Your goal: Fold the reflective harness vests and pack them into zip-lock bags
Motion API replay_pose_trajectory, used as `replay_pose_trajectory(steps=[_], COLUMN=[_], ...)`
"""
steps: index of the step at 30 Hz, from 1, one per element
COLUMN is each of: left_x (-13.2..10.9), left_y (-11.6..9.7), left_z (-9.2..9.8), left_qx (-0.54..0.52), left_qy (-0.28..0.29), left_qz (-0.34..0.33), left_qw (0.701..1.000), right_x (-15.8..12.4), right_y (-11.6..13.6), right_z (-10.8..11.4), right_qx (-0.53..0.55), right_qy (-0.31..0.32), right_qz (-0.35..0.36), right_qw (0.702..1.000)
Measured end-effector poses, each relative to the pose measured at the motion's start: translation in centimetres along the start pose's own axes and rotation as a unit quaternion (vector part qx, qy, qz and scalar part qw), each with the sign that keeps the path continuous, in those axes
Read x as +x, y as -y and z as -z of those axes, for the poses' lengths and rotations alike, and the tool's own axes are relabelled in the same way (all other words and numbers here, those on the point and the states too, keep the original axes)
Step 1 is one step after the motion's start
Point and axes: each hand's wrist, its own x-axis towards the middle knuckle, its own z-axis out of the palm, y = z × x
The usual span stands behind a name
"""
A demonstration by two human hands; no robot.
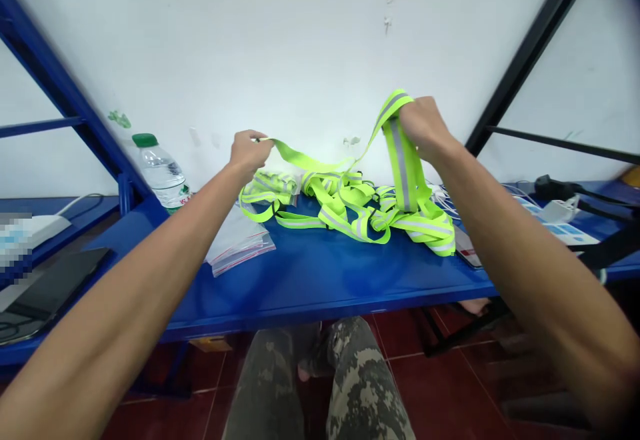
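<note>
A tangle of neon yellow reflective webbing with silver stripes lies on the blue metal table, and part of it is lifted off the surface. My left hand pinches a narrow yellow strip of it at the left, with a small pale tip showing past my fingers. My right hand grips a wider striped band high above the pile. Some more webbing sits inside a clear plastic bag at the pile's left end.
Clear zip bags lie near the table's front edge, and a water bottle with a green cap stands at the back left. Blue and black shelf uprights flank the white wall. Cables and papers lie at the right. My camouflage-trousered knees are below.
</note>
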Motion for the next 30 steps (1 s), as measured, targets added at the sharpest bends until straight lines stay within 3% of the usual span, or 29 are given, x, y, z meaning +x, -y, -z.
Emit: replay_pose_trajectory(steps=[3, 5, 7, 9, 11, 13, 15, 18, 22, 26, 28, 30], left_x=[-2.8, -4.6, -5.8, -6.2, -5.9, -5.5, -5.4, -6.5, -8.2, -8.2, -7.8, -7.3], left_y=[-1.8, -2.0, -1.3, 0.1, 1.5, 2.5, 2.8, 2.5, 2.7, 4.3, 5.0, 5.3], left_z=[-1.1, -2.2, -3.5, -4.7, -5.5, -5.7, -5.5, -5.2, -5.0, -4.5, -4.1, -3.6], left_qx=[-0.046, -0.043, 0.011, 0.098, 0.146, 0.126, 0.105, 0.161, 0.277, 0.454, 0.495, 0.480], left_qy=[0.151, 0.214, 0.232, 0.204, 0.177, 0.210, 0.244, 0.255, 0.401, 0.413, 0.407, 0.394], left_qz=[-0.051, -0.101, -0.151, -0.177, -0.140, -0.077, -0.086, -0.213, -0.250, -0.227, -0.202, -0.209], left_qw=[0.986, 0.971, 0.961, 0.958, 0.963, 0.967, 0.960, 0.929, 0.836, 0.756, 0.741, 0.756], right_x=[-2.3, -3.7, -4.5, -4.8, -4.6, -4.4, -4.3, -4.6, -6.1, -9.4, -11.3, -12.8], right_y=[0.4, 0.1, -0.8, -2.0, -3.4, -4.7, -5.6, -6.0, -5.0, -4.1, -4.6, -5.6], right_z=[-2.3, -3.9, -5.3, -6.3, -6.8, -6.6, -5.9, -4.8, -3.5, -2.3, -1.9, -2.0], right_qx=[-0.049, -0.073, -0.111, -0.125, -0.067, 0.041, 0.122, 0.123, -0.058, -0.313, -0.424, -0.490], right_qy=[0.031, 0.064, 0.091, 0.111, 0.118, 0.124, 0.139, 0.214, 0.336, 0.389, 0.371, 0.355], right_qz=[0.051, 0.077, 0.060, 0.004, -0.089, -0.163, -0.163, -0.083, 0.028, 0.125, 0.132, 0.124], right_qw=[0.997, 0.992, 0.988, 0.986, 0.987, 0.978, 0.969, 0.965, 0.940, 0.858, 0.816, 0.786])
